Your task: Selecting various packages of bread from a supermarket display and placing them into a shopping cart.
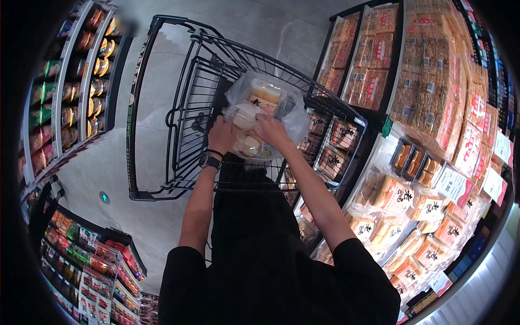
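Observation:
A clear plastic bag sits in the black wire shopping cart in front of me. Inside or on it lie a pack of golden-topped bread with a pale label and a pack of pale round buns. More pale buns show nearer to me. My left hand, with a dark watch at the wrist, is closed at the left edge of the bag, its fingertips partly hidden. From the right, my right hand pinches plastic beside the round buns.
Packaged bread fills a bright display at the right, with stacked brown packs behind it. Some bread packs show through the cart's wire side. Shelves of packaged food line the left, and a snack rack stands at lower left.

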{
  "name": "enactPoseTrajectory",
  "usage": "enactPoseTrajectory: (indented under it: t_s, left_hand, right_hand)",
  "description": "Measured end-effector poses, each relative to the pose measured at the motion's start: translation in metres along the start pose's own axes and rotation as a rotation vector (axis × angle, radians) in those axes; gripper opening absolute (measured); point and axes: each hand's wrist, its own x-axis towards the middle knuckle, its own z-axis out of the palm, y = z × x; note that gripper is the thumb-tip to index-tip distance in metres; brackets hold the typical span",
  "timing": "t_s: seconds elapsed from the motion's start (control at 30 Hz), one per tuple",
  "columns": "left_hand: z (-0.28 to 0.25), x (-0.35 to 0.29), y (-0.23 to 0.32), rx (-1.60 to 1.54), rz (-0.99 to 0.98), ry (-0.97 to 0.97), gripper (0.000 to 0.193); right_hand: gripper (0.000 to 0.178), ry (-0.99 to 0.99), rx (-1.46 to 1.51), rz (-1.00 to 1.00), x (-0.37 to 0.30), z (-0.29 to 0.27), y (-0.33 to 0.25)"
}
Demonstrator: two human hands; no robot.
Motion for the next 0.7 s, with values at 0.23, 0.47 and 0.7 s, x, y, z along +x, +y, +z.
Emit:
enactPoseTrajectory:
  t_s: [0.23, 0.47, 0.7]
  left_hand:
    - [0.069, 0.008, -0.081, -0.26, 0.01, -0.023, 0.025]
    - [0.059, 0.024, -0.08, -0.808, -0.268, -0.197, 0.023]
    - [0.025, -0.001, -0.042, -0.921, -0.172, -0.136, 0.017]
  right_hand:
    - [0.061, 0.264, 0.111, 0.136, -0.043, 0.001, -0.025]
    - [0.076, 0.272, -0.053, 0.471, -0.122, 0.014, 0.022]
    - [0.057, 0.368, 0.456, 0.791, -0.151, 0.025, 0.077]
